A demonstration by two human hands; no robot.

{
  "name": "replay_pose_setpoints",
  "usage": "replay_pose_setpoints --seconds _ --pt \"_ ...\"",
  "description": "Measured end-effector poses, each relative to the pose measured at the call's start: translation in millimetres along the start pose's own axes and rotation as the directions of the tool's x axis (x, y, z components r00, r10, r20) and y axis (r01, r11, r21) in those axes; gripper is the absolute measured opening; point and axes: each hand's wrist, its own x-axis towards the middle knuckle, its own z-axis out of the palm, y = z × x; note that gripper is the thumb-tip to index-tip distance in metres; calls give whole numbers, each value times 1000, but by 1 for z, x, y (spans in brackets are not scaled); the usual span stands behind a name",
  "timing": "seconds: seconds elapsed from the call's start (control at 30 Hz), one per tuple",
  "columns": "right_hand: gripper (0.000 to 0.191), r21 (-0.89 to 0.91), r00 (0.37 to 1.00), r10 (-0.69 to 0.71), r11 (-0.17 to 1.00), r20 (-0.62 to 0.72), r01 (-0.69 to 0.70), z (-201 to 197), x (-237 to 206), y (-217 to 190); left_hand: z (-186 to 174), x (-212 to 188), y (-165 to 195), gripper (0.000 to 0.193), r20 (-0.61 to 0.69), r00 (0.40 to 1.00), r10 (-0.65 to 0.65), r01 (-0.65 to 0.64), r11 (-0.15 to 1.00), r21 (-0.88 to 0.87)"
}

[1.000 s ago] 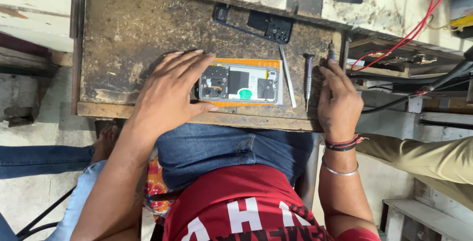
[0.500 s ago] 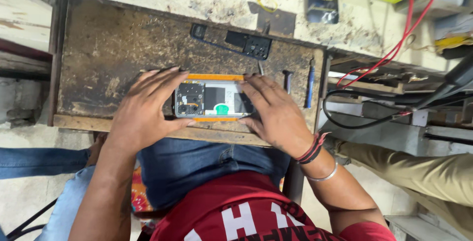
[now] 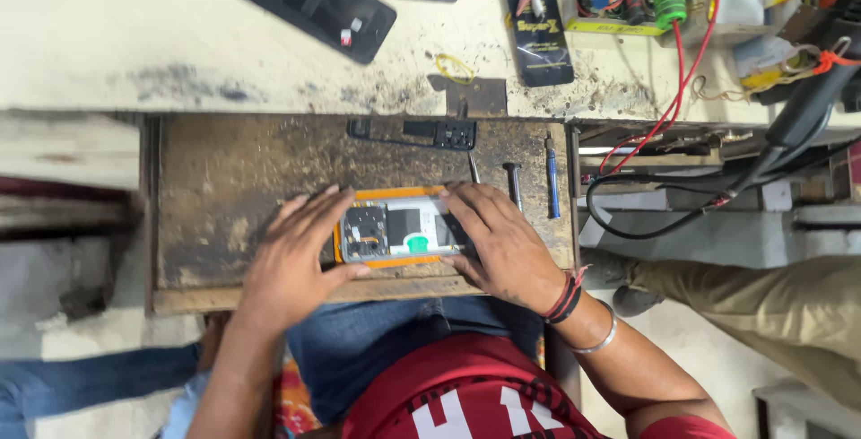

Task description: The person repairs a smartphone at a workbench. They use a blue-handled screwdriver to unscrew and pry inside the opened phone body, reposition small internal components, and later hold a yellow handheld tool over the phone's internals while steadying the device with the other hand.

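Note:
An opened phone [image 3: 400, 227] with an orange frame lies flat on the worn wooden pull-out board [image 3: 224, 179], its inner parts and a green patch showing. My left hand [image 3: 300, 255] grips its left end, thumb under the near edge and fingers over the far edge. My right hand [image 3: 498, 237] holds its right end, fingers spread across the top. Both hands rest on the board just above my lap.
A black plastic strip [image 3: 421, 131], a screwdriver with a blue handle [image 3: 552, 179] and a dark-tipped tool [image 3: 513, 183] lie on the board. On the bench behind are a black phone cover [image 3: 309, 4], a yellow rubber band [image 3: 455, 68], tools and red wires [image 3: 682, 71]. Another person's leg [image 3: 771, 313] is at right.
My right hand moved from the board's right edge onto the phone's right end. The view tilted up, showing more of the bench. My left hand stays on the phone.

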Motion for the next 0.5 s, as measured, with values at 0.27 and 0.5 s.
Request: replay_pose_setpoints --seconds 0.27,0.5 --pt "81 -75 993 113 990 -45 -117 16 16 -13 -14 4 -20 90 11 995 98 -98 994 -50" --pt "84 -87 989 125 987 -79 -132 8 24 -23 -26 8 -17 88 56 994 93 -90 994 -59"
